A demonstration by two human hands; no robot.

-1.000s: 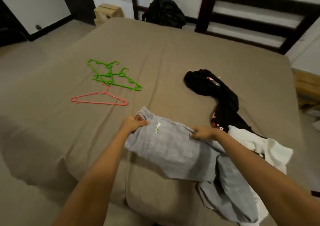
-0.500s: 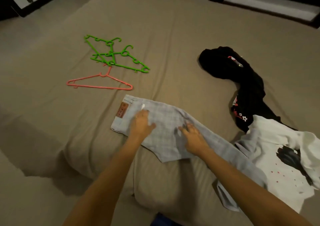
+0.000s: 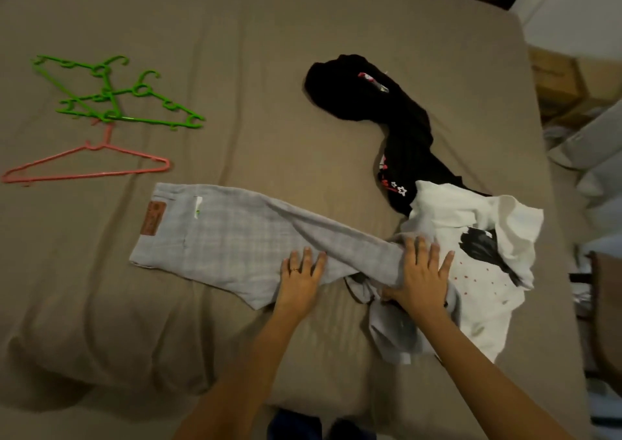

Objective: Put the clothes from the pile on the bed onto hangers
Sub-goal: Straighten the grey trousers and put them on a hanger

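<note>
Left hand [image 3: 300,279]: fingers straight and together, palm flat on the thigh part of the light grey checked trousers [image 3: 222,237]. Right hand [image 3: 422,278]: fingers spread, pressing flat on the leg part where it runs over the white printed T-shirt [image 3: 471,237]. Neither hand pinches anything.

Change: a second ago both hands pinched the waistband. Since then they have let go and slid down the legs, smoothing as they went. The trousers now lie flat on the brown bed [image 3: 269,69], with the waistband and brown patch towards the hangers. Upper part is flat; the leg ends below my right hand are still bunched near the bed edge.

Around them: the pink plastic hanger [image 3: 87,168] lies just beyond the waistband, not touching it. The tangled green plastic hangers [image 3: 114,99] sit behind that. The black garment [image 3: 404,126] is further back, its near end under the T-shirt.

Read: still on prep for the first item. Nothing is hung yet and no hanger has been touched. Likely next is straightening the leg ends, then fetching the pink hanger. Risk: dragging the T-shirt along with the legs, since the two overlap.
</note>
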